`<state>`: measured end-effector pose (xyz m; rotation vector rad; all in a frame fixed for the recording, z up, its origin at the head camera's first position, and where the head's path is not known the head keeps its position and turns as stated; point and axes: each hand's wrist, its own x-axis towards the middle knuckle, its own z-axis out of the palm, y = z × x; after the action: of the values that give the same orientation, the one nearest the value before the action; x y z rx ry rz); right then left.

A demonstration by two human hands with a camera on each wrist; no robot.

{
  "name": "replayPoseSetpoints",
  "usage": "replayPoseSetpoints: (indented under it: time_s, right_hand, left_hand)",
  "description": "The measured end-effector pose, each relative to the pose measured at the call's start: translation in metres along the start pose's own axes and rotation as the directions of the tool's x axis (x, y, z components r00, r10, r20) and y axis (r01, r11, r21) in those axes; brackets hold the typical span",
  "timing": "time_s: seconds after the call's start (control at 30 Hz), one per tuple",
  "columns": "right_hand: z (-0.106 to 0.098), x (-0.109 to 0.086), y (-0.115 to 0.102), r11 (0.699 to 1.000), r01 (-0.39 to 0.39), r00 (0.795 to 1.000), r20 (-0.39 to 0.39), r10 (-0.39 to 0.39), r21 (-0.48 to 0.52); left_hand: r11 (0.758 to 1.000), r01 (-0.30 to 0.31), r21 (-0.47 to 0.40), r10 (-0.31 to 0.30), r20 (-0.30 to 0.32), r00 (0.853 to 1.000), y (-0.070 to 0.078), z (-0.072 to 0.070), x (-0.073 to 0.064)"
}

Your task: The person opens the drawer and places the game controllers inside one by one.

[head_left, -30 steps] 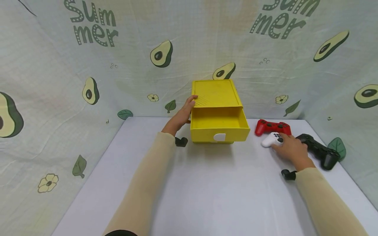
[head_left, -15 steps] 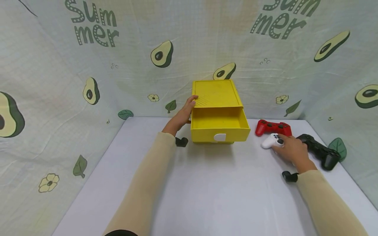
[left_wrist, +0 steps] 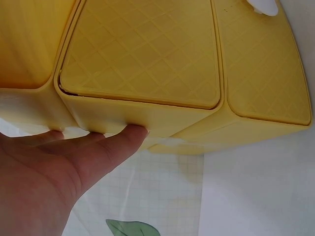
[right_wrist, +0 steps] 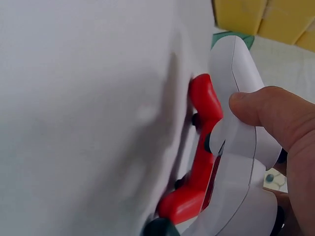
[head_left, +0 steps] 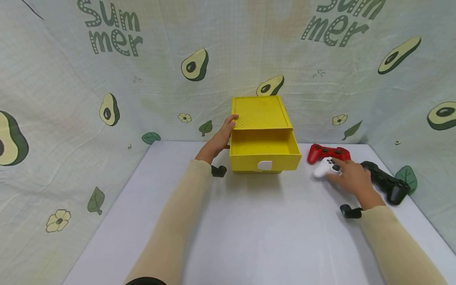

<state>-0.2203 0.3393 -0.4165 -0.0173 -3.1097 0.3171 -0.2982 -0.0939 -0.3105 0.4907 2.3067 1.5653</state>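
Note:
A yellow drawer box (head_left: 261, 113) stands at the back of the white table, its upper drawer (head_left: 244, 162) pulled out with nothing inside. Against the box's left side rests my left hand (head_left: 219, 138); in the left wrist view its extended fingers (left_wrist: 133, 137) touch the yellow side wall. At the right, my right hand (head_left: 352, 180) pinches a white game controller (head_left: 323, 168). The thumb (right_wrist: 261, 105) lies on the controller's white shell in the right wrist view, while the other fingers are mostly hidden behind it. The controller looks tilted, apparently raised off the table.
A red game controller (head_left: 329, 152) lies just behind the white one. To the right of my right hand is a black game controller (head_left: 386, 182) near the table's right edge. Cloth printed with avocados (head_left: 194, 65) hangs behind and at both sides.
My right hand has shifted slightly, and the white controller with it has moved a little up and left in the head view. The left hand and drawer box stay where they were.

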Motion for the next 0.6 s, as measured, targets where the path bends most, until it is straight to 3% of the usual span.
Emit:
replayPoseSetpoints:
  time_s: [0.23,0.6]
  right_hand:
    - [-0.014,-0.003,-0.009,0.998,0.062,0.998,-0.013,-0.062,-0.02]
    - [-0.029,-0.005,-0.028,0.999,0.025,0.999,-0.031,-0.026,-0.03]
  left_hand:
    - [1.0,-0.024,-0.019,0.024,-0.029,0.999,-0.024,-0.001,0.02]
    - [0.998,-0.05,-0.024,0.049,-0.059,0.997,-0.026,0.001,0.02]
